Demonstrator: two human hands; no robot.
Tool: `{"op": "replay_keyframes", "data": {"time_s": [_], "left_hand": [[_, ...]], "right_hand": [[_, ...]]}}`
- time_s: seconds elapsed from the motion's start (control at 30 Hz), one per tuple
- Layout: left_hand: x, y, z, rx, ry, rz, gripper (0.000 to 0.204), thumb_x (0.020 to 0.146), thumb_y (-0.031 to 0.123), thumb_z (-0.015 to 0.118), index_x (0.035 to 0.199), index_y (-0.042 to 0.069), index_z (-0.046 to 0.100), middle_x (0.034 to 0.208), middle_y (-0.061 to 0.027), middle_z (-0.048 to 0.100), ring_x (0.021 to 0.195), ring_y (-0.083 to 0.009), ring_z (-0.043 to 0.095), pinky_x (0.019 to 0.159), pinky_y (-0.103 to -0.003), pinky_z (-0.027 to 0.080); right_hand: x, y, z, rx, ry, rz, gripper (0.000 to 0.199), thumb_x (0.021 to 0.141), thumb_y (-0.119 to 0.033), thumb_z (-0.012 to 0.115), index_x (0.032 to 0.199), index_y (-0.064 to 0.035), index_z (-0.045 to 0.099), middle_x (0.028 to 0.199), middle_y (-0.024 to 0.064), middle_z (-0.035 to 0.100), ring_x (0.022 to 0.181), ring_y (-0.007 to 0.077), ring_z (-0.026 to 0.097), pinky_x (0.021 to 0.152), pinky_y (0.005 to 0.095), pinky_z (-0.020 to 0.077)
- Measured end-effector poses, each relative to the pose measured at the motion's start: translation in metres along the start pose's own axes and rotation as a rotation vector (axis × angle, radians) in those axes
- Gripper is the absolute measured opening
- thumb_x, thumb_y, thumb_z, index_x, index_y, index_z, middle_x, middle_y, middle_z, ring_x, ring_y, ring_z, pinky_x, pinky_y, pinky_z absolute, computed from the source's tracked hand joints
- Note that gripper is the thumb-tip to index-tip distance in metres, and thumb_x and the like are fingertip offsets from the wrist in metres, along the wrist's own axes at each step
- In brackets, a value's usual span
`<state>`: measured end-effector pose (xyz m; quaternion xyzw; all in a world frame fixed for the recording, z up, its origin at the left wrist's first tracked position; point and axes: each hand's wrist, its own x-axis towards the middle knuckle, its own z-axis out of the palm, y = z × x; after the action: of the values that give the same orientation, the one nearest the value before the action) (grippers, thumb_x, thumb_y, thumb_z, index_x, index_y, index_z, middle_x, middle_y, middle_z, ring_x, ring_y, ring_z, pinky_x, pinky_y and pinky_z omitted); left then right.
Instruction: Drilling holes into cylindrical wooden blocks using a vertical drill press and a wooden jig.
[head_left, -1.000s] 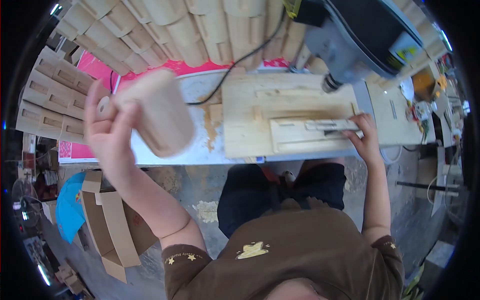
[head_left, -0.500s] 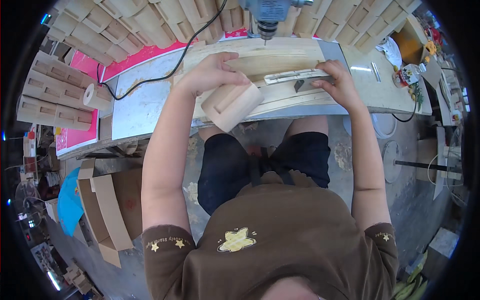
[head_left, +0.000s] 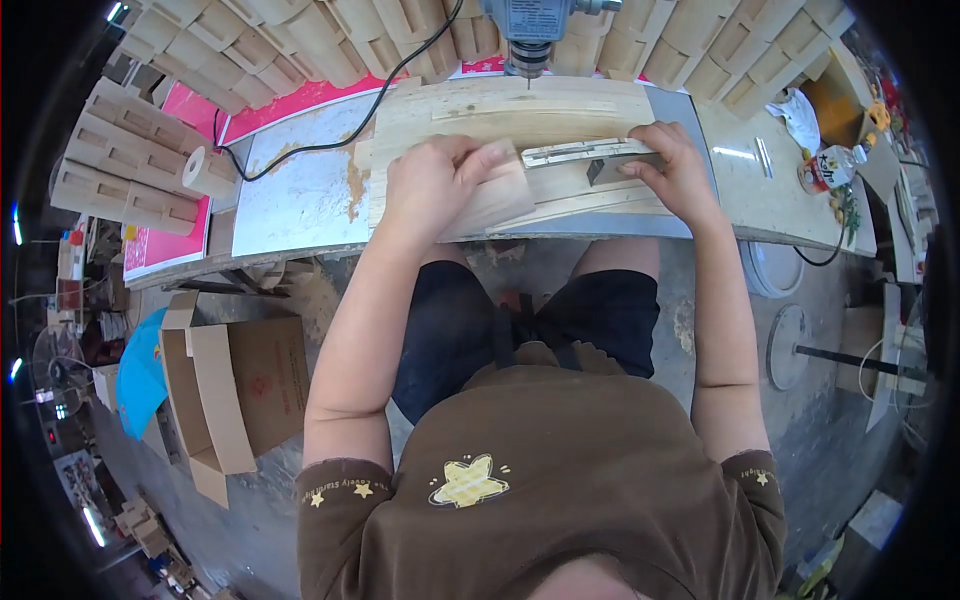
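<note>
Nearest the person, on the floor at the left, one open cardboard box (head_left: 235,395) stood beside one blue sheet (head_left: 140,365). Two bare forearms reached up from the lower edge to the workbench (head_left: 300,200). The left hand (head_left: 435,185) lay palm down, fingers curled over one pale wooden block (head_left: 495,195), pressing it onto the wide wooden board (head_left: 480,115) near the board's near edge. The right hand (head_left: 675,170) lay to the right of it, fingers bent and pressed together on one narrow metal strip (head_left: 585,155) that ran left toward the block; whether the fingertips pinched the strip could not be told. Just beyond both hands, one drill press head (head_left: 535,25) hung over the far edge of the board, its bit pointing down. One black cable (head_left: 330,130) trailed left from it across the bench. One bottle (head_left: 830,165) lay at the far right. Farthest, rows of many slotted wooden pieces (head_left: 130,165) were stacked at the left and along the back.
</note>
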<state>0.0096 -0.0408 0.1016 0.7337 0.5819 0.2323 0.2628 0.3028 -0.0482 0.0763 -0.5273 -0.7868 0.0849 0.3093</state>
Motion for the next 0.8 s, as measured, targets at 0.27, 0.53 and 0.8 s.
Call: {"op": "replay_keyframes", "data": {"time_s": [0.27,0.53,0.8], "left_hand": [[-0.027,-0.027,0.024,-0.505,0.375,-0.047,0.051,0.077,0.021,0.072,0.120,0.002,0.051,0.115,-0.0206,0.052,0.112,-0.0276,0.048,0.087,-0.034,0.045],[-0.055,-0.039,0.060,-1.135,0.577,-0.284,0.049,0.079,0.018,0.073,0.111,-0.002,0.042,0.099,-0.0098,0.058,0.091,-0.0113,0.055,0.079,-0.024,0.043],[-0.051,-0.045,0.030,-0.915,0.300,-0.082,0.069,0.072,0.006,0.076,0.127,-0.006,0.036,0.099,-0.0124,0.064,0.084,-0.0123,0.060,0.072,-0.024,0.047]], "right_hand": [[0.001,0.001,0.003,0.000,0.038,-0.036,0.035,0.064,-0.011,0.076,0.096,-0.0070,0.061,0.088,0.0062,0.060,0.086,0.0287,0.051,0.076,0.0379,0.0433],[0.000,0.001,0.005,-0.006,0.072,-0.069,0.035,0.063,-0.010,0.076,0.095,-0.0065,0.061,0.087,0.0069,0.060,0.084,0.0291,0.051,0.075,0.0380,0.0428],[-0.001,0.002,0.003,-0.005,0.053,-0.034,0.036,0.064,-0.009,0.075,0.097,-0.0057,0.060,0.089,0.0071,0.060,0.088,0.0290,0.051,0.077,0.0376,0.0425]]}}
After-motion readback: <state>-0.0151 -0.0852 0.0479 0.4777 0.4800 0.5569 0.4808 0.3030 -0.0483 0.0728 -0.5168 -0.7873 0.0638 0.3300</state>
